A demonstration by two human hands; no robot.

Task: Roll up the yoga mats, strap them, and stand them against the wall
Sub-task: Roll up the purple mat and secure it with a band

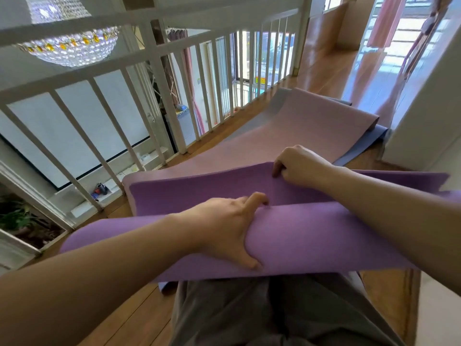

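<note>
Purple mat [311, 233] first: I have only begun its roll. The near end is lifted off the floor [139, 310] and bent over into one loose curl in front of me. Most of its length lies spread out, running away beside the railing [159, 78]. There is no tight roll, nothing is bound, and nothing stands against the wall [424, 121]. A blue mat [374, 138] lies open beneath it and shows at the far right, so that one looks untouched. I judge the task barely started.

My left hand [224, 228] grips the curl near its middle. Its fingers [254, 199] hook over the top into the crease and the thumb presses the near face below, so the fold sits in my palm.

Further right, my right hand [301, 166] holds the raised edge of the next layer, with its fingers [277, 169] curled over that edge. Whether the thumb pinches from behind I cannot tell, because the hand hides it. The left hand is lower and nearer, the right higher and farther, with the crease between them.
</note>
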